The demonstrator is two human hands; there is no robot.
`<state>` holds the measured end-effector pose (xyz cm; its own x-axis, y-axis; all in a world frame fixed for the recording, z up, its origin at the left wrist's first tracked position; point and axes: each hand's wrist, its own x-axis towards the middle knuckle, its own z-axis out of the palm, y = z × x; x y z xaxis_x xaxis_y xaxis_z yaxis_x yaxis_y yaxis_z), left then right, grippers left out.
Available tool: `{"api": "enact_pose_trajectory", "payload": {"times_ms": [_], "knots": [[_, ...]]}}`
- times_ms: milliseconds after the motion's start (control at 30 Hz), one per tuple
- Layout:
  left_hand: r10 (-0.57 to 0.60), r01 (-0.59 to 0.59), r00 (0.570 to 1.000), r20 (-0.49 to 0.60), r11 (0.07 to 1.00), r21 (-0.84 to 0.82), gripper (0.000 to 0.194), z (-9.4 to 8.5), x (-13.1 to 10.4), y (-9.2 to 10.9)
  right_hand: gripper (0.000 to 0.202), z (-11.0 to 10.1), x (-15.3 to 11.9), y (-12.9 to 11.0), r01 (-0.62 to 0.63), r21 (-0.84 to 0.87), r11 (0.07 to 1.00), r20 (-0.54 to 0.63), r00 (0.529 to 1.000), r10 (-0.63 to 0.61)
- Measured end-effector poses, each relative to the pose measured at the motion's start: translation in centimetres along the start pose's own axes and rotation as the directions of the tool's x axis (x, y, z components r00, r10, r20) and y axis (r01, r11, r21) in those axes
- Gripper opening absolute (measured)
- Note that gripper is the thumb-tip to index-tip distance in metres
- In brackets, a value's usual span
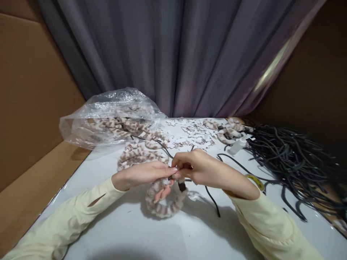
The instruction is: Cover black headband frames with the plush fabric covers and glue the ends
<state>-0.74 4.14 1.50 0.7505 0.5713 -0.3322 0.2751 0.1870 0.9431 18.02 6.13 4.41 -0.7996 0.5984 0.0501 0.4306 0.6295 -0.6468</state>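
Note:
A fluffy ring [163,210], pale with brownish bands, hangs just above the white table between my hands. My left hand [151,173] grips its top, with the lower fingers curled through the ring's opening. My right hand [196,165] pinches the ring's upper end close to the left thumb, so the fingertips of both hands nearly meet. Something small and dark shows at the pinch, partly hidden by fingers. A dark brown patch [181,186] sits on the ring's right side. One black cord [213,202] trails beside the right hand; whether it joins the ring I cannot tell.
Behind my left hand lie more fluffy rings [141,156] and a clear plastic bag [108,104] filled with them. Scraps [195,131] litter the table's back. To the right are a small white bottle [238,145], other fluffy pieces [231,130] and a heap of black cords [292,162].

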Motion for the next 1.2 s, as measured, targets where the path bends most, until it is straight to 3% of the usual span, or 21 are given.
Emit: {"api": "enact_pose_trajectory", "payload": {"times_ms": [267, 467, 633, 833, 1067, 1200], "knots": [[-0.019, 0.019, 1.0, 0.022, 1.0, 0.008, 0.046, 0.3, -0.1, 0.1, 0.01, 0.2, -0.1, 0.3, 0.021, -0.012, 1.0, 0.006, 1.0, -0.021], [-0.095, 0.092, 0.995, 0.011, 0.988, 0.12, 0.05, 0.5, -0.2, 0.2, 0.016, 0.4, -0.2, 0.0, 0.041, -0.017, 0.999, -0.002, 0.999, -0.041], [-0.087, 0.095, 0.995, -0.042, 0.961, 0.258, 0.048, 0.8, -0.4, 0.4, 0.018, 0.4, -0.2, -0.1, 0.02, 0.0, 1.0, 0.013, 1.0, -0.02], [-0.014, 0.118, 0.976, -0.216, 0.872, 0.476, 0.043, 1.2, -0.6, 0.5, 0.016, 0.0, -0.3, -0.2, 0.013, -0.011, 1.0, 0.032, 0.999, -0.013], [0.091, 0.04, 0.98, -0.176, 0.779, 0.626, 0.043, 1.6, -1.0, 0.4, 0.015, 0.0, -0.3, -0.4, 0.003, -0.035, 0.999, 0.087, 0.996, 0.0], [0.135, 0.069, 0.97, -0.203, 0.646, 0.76, 0.039, 1.8, -1.1, 0.0, 0.014, -0.3, -0.4, -0.4, -0.01, -0.06, 0.998, 0.123, 0.992, 0.017]]}}
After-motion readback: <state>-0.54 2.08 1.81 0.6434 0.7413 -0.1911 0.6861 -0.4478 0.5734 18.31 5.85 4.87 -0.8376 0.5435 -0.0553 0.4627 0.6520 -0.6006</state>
